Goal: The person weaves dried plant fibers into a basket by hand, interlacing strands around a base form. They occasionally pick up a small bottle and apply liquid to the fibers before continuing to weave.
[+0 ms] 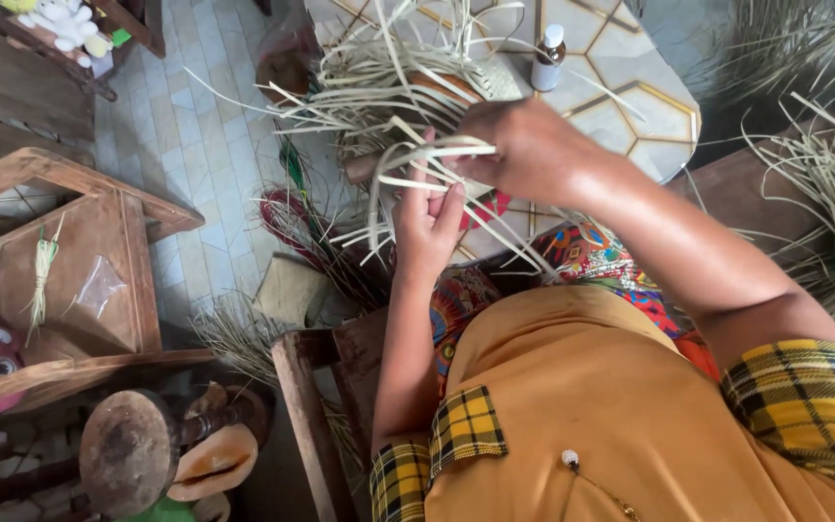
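Small bottle (547,58), wooden chair (70,261)

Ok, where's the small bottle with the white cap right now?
In the head view the small bottle stands upright on the tiled table, top centre, just right of the loose pale strips, beyond the right hand.

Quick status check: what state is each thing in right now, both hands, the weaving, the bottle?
Left hand: closed on pale strips, thumb up.
Right hand: closed over the strips from above.
Strips: bent into loops between the hands, loose ends splayed out.
Woven piece: partly woven, unfinished, many ends free.
Bottle: upright on the table, capped.
Table: patterned top, partly covered by the weaving.
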